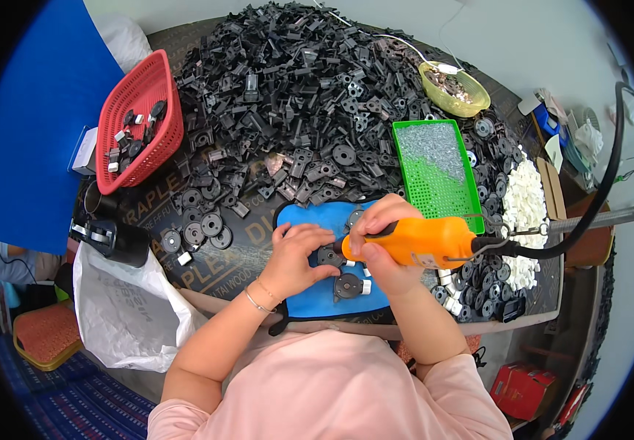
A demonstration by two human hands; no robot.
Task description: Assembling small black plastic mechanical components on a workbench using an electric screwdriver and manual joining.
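Bench [207, 268] heaped with black plastic parts [288, 81]; blue mat [310, 220] at its near edge. Right hand [379, 242] clenched around an orange electric screwdriver [423, 242], tip down at a black round part [328, 257] on the mat, pinned by the left hand [295, 253].

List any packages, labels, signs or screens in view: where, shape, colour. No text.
Red box: floor, lower right; rectangular carton, red.
White sack: hanging off table's left edge; crumpled, faint grey print.
Label: underside of orange power screwdriver in right hand; small, pale.
No screens or signs.
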